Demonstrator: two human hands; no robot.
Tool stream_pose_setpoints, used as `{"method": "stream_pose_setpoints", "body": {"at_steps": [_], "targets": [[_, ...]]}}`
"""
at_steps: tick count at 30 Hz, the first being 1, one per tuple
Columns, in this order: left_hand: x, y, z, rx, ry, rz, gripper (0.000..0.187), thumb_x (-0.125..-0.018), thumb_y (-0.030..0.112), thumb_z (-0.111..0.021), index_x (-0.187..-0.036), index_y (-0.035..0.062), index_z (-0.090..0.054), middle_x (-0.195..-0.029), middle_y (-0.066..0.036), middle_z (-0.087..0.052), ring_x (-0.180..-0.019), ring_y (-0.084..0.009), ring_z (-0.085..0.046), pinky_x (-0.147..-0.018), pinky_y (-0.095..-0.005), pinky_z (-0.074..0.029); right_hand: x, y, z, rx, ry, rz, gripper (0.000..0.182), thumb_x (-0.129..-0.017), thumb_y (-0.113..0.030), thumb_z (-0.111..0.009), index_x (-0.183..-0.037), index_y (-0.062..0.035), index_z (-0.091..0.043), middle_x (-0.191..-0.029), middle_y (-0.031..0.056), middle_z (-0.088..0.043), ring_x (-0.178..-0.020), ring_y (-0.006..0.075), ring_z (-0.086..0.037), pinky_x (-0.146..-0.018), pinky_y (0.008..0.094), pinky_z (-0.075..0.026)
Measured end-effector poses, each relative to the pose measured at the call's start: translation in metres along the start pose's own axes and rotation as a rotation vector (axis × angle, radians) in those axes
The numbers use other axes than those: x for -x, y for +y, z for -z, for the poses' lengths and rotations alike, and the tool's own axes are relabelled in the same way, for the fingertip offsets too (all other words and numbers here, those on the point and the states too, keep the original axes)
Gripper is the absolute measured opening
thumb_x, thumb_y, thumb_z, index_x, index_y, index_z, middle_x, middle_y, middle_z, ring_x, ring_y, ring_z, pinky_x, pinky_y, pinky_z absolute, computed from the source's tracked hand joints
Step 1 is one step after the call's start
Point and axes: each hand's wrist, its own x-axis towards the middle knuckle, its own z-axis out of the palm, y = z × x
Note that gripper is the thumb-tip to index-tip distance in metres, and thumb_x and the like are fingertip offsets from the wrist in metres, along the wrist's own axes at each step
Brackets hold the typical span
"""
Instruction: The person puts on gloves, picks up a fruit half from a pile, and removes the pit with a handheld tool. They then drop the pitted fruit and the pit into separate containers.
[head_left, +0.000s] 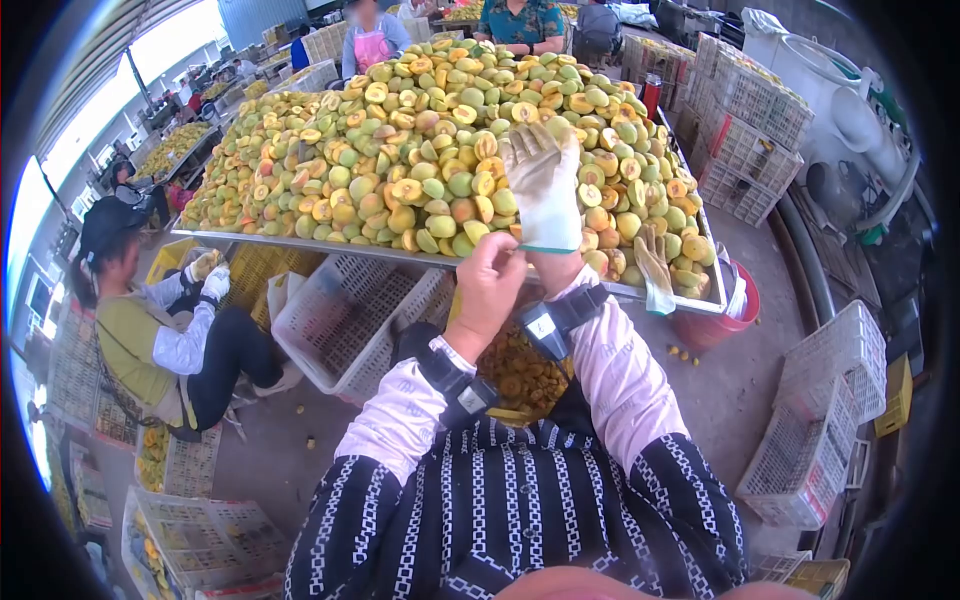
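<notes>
My left hand (pixel 487 290) is bare, its thumb and fingers pinching the green-edged cuff of a work glove (pixel 548 215). That glove, white with a dirty tan palm, is on my right hand (pixel 543 175), which is raised with fingers stretched upward and holds nothing. Behind it, a big heap of halved and whole yellow-green fruit (pixel 400 165), which look like apricots or peaches, covers the metal-edged table (pixel 712 255). A second glove (pixel 655 270) lies over the table's near right edge. Below my hands, partly hidden by my arms, is a container of brownish-yellow fruit pieces (pixel 525 378).
White plastic crates (pixel 345 310) stand under the table's left side; more crates (pixel 815 420) are at right. A red bucket (pixel 722 315) sits by the right corner. A seated co-worker (pixel 150 320) wears gloves at left. Other people are across the table. A red can (pixel 652 95) stands far right.
</notes>
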Motion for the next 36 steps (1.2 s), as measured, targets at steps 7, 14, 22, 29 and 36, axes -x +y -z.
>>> {"method": "stream_pose_setpoints", "body": {"at_steps": [7, 14, 22, 29, 36], "targets": [[-0.01, -0.012, -0.006, 0.816, -0.154, 0.534, 0.004, -0.088, 0.005, -0.052, -0.091, 0.0064, -0.052, -0.072, 0.002, -0.05, -0.051, -0.0049, -0.042, -0.046, -0.0192, -0.033, 0.006, -0.009, 0.002, -0.234, 0.128, -0.109, 0.048, -0.097, -0.035, -0.045, -0.129, 0.0012, -0.042, -0.129, 0.0185, -0.045, -0.123, 0.0292, -0.042, -0.11, 0.0425, -0.031], [-0.008, 0.003, -0.019, 0.858, -0.262, 0.561, 0.003, -0.084, 0.006, -0.053, -0.086, 0.0074, -0.053, -0.071, 0.006, -0.048, -0.06, -0.0016, -0.043, -0.053, -0.0186, -0.034, 0.005, -0.03, -0.024, -0.256, -0.091, -0.325, 0.062, -0.096, -0.036, -0.043, -0.136, 0.0095, -0.03, -0.14, 0.0262, -0.035, -0.131, 0.0363, -0.036, -0.112, 0.0452, -0.029], [-0.024, -0.004, -0.002, 0.843, -0.527, 0.627, 0.002, -0.084, 0.01, -0.051, -0.084, 0.0107, -0.053, -0.068, 0.008, -0.049, -0.054, 0.0003, -0.044, -0.045, -0.0158, -0.031, -0.006, -0.03, -0.025, 0.03, -0.104, -0.549, 0.077, -0.089, -0.053, -0.051, -0.135, 0.0073, -0.034, -0.133, 0.0244, -0.045, -0.121, 0.034, -0.048, -0.101, 0.0423, -0.041], [-0.038, 0.006, 0.001, 0.839, -0.552, 0.605, 0.008, -0.085, 0.012, -0.05, -0.084, 0.0089, -0.058, -0.068, 0.008, -0.051, -0.054, 0.0004, -0.044, -0.046, -0.0149, -0.033, -0.024, -0.035, -0.007, 0.594, 0.028, -0.327, 0.076, -0.09, -0.06, -0.037, -0.135, 0.0013, -0.038, -0.135, 0.0205, -0.044, -0.12, 0.0309, -0.048, -0.099, 0.048, -0.039], [-0.072, -0.007, -0.01, 0.795, -0.468, 0.433, 0.011, -0.085, 0.009, -0.056, -0.094, 0.0048, -0.059, -0.082, 0.003, -0.057, -0.073, -0.0055, -0.053, -0.068, -0.0197, -0.042, -0.026, -0.061, -0.054, 0.058, -0.215, -0.357, 0.09, -0.086, -0.07, -0.039, -0.142, -0.001, -0.03, -0.141, 0.02, -0.04, -0.13, 0.035, -0.039, -0.108, 0.0457, -0.032]]}}
